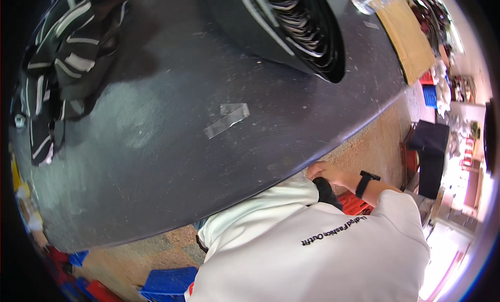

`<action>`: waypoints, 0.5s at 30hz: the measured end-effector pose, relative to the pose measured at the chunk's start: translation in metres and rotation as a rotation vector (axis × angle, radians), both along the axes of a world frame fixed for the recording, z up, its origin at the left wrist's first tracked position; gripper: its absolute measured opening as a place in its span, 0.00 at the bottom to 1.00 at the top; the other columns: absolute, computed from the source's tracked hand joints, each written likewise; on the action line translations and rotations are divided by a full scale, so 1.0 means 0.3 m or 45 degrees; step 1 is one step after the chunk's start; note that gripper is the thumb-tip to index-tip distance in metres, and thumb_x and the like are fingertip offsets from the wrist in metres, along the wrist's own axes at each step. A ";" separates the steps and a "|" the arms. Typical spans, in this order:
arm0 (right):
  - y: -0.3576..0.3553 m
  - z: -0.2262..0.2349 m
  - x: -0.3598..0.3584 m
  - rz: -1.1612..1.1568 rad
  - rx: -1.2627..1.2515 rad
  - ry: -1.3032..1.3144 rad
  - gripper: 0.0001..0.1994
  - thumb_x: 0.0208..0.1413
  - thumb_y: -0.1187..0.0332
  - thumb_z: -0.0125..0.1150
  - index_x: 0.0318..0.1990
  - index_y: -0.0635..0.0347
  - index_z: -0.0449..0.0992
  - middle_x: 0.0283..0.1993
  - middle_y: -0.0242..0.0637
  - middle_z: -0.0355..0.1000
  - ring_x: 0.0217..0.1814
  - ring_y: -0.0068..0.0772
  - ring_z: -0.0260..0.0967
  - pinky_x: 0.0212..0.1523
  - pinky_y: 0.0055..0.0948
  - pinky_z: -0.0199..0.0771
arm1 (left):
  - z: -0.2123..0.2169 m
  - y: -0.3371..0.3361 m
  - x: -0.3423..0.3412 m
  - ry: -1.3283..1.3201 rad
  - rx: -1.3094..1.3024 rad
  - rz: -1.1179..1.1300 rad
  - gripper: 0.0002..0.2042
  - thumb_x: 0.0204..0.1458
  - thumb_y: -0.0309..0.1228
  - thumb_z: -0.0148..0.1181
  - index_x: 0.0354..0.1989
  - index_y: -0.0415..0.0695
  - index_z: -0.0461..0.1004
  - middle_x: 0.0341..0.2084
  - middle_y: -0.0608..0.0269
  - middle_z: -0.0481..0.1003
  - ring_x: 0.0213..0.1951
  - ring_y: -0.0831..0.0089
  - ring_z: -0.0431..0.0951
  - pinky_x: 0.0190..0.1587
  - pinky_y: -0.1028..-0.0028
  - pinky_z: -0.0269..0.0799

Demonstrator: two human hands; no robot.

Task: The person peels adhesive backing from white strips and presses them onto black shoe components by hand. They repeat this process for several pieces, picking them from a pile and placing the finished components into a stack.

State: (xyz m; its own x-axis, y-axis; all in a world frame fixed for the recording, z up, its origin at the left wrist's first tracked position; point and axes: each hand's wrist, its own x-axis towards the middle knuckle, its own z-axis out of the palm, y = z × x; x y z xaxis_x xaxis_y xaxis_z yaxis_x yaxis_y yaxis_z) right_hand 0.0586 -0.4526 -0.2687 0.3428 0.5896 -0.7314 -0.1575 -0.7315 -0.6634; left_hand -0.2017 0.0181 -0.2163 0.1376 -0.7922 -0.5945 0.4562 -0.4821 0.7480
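1. Black garments with white stripes point(75, 62) lie heaped at 10 o'clock; the left hand is not in view.
2. Near the centre, clear tape strips point(229, 122) lie on the counter point(172, 161); cloth is better kept off them.
3. At 1 o'clock rests a layered dark stack point(284, 28); it probably needs support underneath.
4. At 4 o'clock, the right hand point(324, 171) has bent fingers beside the black cloth point(326, 191); whether its grip holds this, I cannot tell.
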 end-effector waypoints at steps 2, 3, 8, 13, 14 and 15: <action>-0.121 -0.146 -0.169 -0.349 0.296 -0.039 0.25 0.37 0.73 0.59 0.49 0.57 0.68 0.38 0.38 0.71 0.38 0.35 0.72 0.41 0.34 0.71 | -0.015 0.022 0.051 -0.028 -0.013 -0.073 0.16 0.52 0.41 0.50 0.36 0.41 0.76 0.32 0.49 0.77 0.37 0.53 0.77 0.38 0.64 0.71; -0.226 -0.208 -0.265 -0.072 0.040 0.055 0.32 0.38 0.73 0.60 0.56 0.54 0.60 0.42 0.38 0.69 0.39 0.35 0.72 0.41 0.34 0.71 | -0.021 0.031 0.078 -0.041 -0.021 -0.109 0.16 0.52 0.41 0.50 0.36 0.41 0.76 0.32 0.49 0.77 0.37 0.53 0.77 0.38 0.64 0.71; -0.118 0.077 -0.246 0.376 -0.809 1.229 0.45 0.42 0.65 0.68 0.67 0.49 0.45 0.51 0.41 0.70 0.44 0.36 0.73 0.46 0.36 0.71 | -0.016 0.042 0.090 -0.062 0.011 -0.132 0.17 0.52 0.42 0.50 0.36 0.41 0.76 0.32 0.49 0.77 0.37 0.53 0.77 0.38 0.64 0.71; -0.197 0.057 -0.375 0.270 -0.736 1.188 0.37 0.43 0.66 0.67 0.62 0.52 0.56 0.48 0.40 0.72 0.42 0.34 0.73 0.46 0.36 0.71 | -0.007 0.036 0.081 -0.069 0.025 -0.136 0.17 0.52 0.42 0.50 0.36 0.41 0.76 0.32 0.49 0.77 0.36 0.53 0.77 0.38 0.63 0.71; -0.221 0.063 -0.435 0.243 -0.712 1.146 0.36 0.44 0.66 0.67 0.61 0.53 0.57 0.48 0.40 0.73 0.42 0.33 0.73 0.46 0.35 0.71 | -0.007 0.031 0.084 -0.072 0.026 -0.136 0.17 0.52 0.42 0.50 0.36 0.41 0.76 0.32 0.49 0.77 0.36 0.53 0.77 0.38 0.63 0.71; -0.177 0.052 -0.534 0.224 -0.687 1.100 0.34 0.44 0.66 0.67 0.61 0.53 0.58 0.47 0.40 0.73 0.42 0.33 0.73 0.45 0.35 0.71 | -0.007 0.030 0.082 -0.074 0.031 -0.130 0.17 0.52 0.42 0.50 0.36 0.41 0.76 0.32 0.49 0.77 0.36 0.53 0.77 0.38 0.63 0.71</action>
State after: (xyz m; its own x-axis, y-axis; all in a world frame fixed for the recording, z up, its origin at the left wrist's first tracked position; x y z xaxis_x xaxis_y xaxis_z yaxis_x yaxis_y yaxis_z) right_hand -0.1015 -0.5056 -0.2531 -0.4847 0.1013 -0.8688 -0.2862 -0.9569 0.0481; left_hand -0.1770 0.0270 -0.2185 0.0916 -0.7893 -0.6071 0.3602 -0.5421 0.7592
